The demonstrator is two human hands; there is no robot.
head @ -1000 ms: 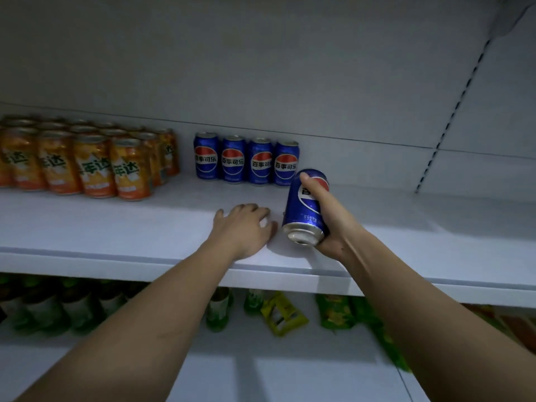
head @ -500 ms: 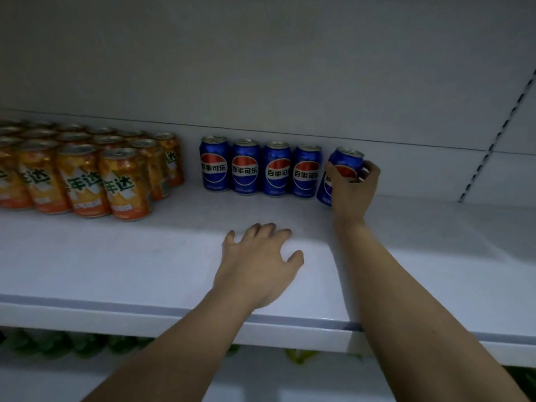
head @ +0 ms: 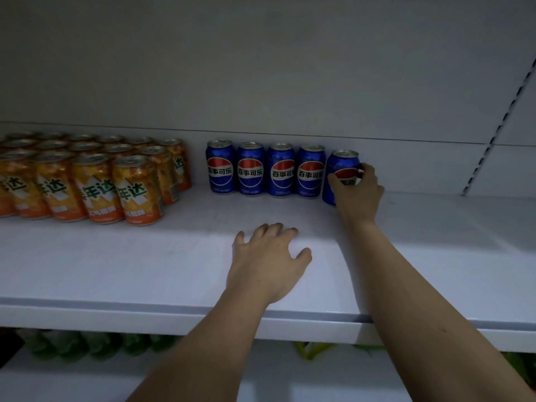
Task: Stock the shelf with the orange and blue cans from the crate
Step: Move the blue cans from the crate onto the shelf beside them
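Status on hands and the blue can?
Right hand grips fifth blue can, row's right end. Left hand flat on shelf. Nothing blocking.

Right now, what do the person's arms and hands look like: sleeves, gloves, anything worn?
Both forearms are bare as far as the frame shows, with no sleeve in view. The left hand and right hand wear no gloves. No watch, band or ring shows. The light is dim, so fine marks cannot be told.
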